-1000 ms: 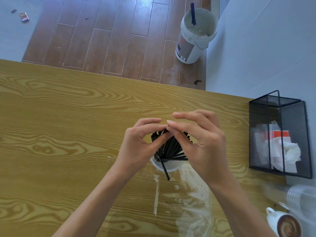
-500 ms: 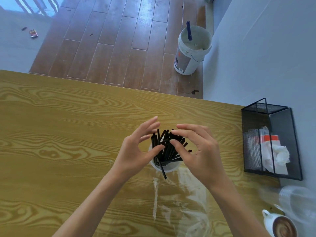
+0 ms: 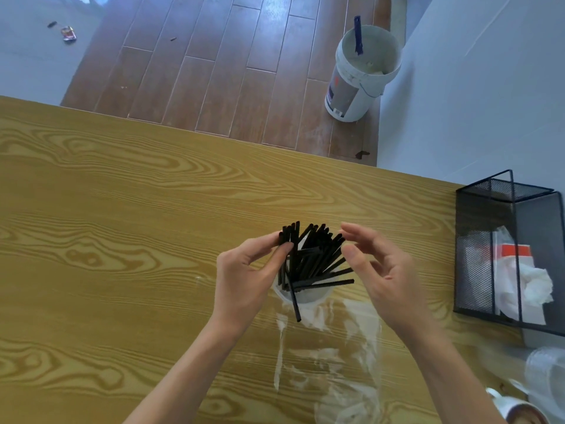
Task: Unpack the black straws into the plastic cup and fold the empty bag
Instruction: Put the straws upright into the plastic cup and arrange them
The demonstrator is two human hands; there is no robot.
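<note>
Several black straws (image 3: 312,258) stand fanned out in a clear plastic cup (image 3: 308,296) on the wooden table (image 3: 122,240). One straw leans out over the near rim. My left hand (image 3: 247,276) is at the left of the bundle, thumb and forefinger pinching the tops of a few straws. My right hand (image 3: 385,276) hovers at the right of the bundle with fingers spread, holding nothing. The empty clear bag (image 3: 333,356) lies flat on the table just in front of the cup, between my forearms.
A black mesh holder (image 3: 507,255) with tissues and a red-and-white packet stands at the table's right edge. Clear cups (image 3: 547,377) and a white mug (image 3: 516,408) sit at the near right. A white bucket (image 3: 360,71) stands on the floor beyond the table.
Both hands have drawn apart from over the straw tops. The right hand let go and opened to the right; the left slid to the bundle's left side. The straws now fan out wider.
</note>
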